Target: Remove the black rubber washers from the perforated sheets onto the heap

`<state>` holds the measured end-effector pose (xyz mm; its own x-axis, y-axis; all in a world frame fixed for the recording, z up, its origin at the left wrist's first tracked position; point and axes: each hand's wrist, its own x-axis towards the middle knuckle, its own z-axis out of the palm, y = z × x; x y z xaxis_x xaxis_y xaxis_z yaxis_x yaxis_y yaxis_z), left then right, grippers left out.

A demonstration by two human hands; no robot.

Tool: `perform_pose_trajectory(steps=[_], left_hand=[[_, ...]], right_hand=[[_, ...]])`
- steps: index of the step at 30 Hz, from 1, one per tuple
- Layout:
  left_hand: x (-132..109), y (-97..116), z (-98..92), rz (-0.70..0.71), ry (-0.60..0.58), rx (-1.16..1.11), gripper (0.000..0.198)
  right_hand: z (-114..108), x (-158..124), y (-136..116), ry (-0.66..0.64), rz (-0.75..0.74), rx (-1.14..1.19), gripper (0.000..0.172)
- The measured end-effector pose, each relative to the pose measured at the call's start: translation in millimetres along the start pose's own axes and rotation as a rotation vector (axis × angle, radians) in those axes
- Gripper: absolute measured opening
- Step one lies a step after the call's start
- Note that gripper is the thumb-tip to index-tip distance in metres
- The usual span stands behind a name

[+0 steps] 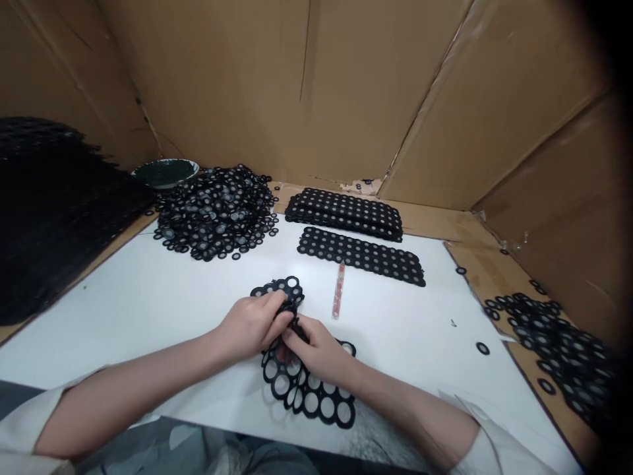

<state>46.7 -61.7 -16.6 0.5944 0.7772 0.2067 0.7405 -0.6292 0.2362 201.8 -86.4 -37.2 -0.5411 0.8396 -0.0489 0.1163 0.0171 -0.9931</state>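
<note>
OK, nearest first: black holed sheet sits lower centre of the frame, bent and bunched, its bottom rows of big round holes splayed toward the lower edge. Left hand is clamped on its upper part, thumb against fingers. Right hand pinches it just beside, thumb and fingers together on the bunched middle; the fingertips of both hands nearly meet. Under them, white tabletop.

Loose ring lies right of centre; small ring pile at the right edge, on cardboard. Thin red stick stands near centre in the frame, its top end at the edge of a flat black sheet.

Farther back: big ring heap left of centre, dark stack at the left edge, sheet stack upper centre, bowl with dark green contents upper left. Cardboard walls fill the top.
</note>
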Motion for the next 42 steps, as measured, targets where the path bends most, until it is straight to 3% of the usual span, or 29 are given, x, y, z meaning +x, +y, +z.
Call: perform_pose_trajectory(steps=[3,8,14,18,22,27,28,30,32,36,42], left_hand=[[-0.5,0.4,0.2,0.021,-0.102,-0.072,0.028],[4.0,-0.9,-10.8,-0.141,-0.233,-0.258,0.024],[1.4,-3.7,-8.7,-0.110,-0.272,-0.369,0.026],[0.0,-1.8,-7.7,-0.106,-0.290,-0.317,0.026],[3.7,-4.1,-16.0,-0.219,-0.153,-0.340,0.026],[9.2,-18.7,-27.0,-0.521,0.301,-0.320,0.035],[9.6,-19.4,-26.0,-0.521,0.286,-0.286,0.034],[9.6,-16.9,-20.7,-0.451,0.135,-0.236,0.030],[8.7,-10.5,-13.6,-0.369,-0.006,-0.217,0.026],[4.6,3.5,-5.8,-0.263,-0.160,-0.277,0.028],[4.4,3.0,-11.5,-0.191,-0.200,-0.376,0.023]], right_hand=[[-1.7,-0.3,-0.2,0.041,-0.047,-0.122,0.018],[-1.1,-1.8,-4.1,0.039,-0.090,-0.157,0.021],[-1.3,-2.0,-2.8,0.031,-0.070,-0.130,0.019],[-1.5,-0.7,-3.7,0.030,-0.060,-0.109,0.019],[-0.9,-0.8,-5.9,0.014,-0.071,-0.037,0.021],[-0.8,-2.7,1.1,0.059,0.038,0.004,0.016],[-0.8,-2.7,2.4,0.047,0.056,0.042,0.014],[-0.9,-2.3,3.5,0.037,0.056,0.081,0.010],[-1.0,-1.5,2.6,0.061,0.013,0.040,0.010],[0.0,0.5,-0.9,0.099,-0.055,-0.068,0.016],[2.2,-1.4,-0.3,0.075,-0.055,-0.076,0.019]])
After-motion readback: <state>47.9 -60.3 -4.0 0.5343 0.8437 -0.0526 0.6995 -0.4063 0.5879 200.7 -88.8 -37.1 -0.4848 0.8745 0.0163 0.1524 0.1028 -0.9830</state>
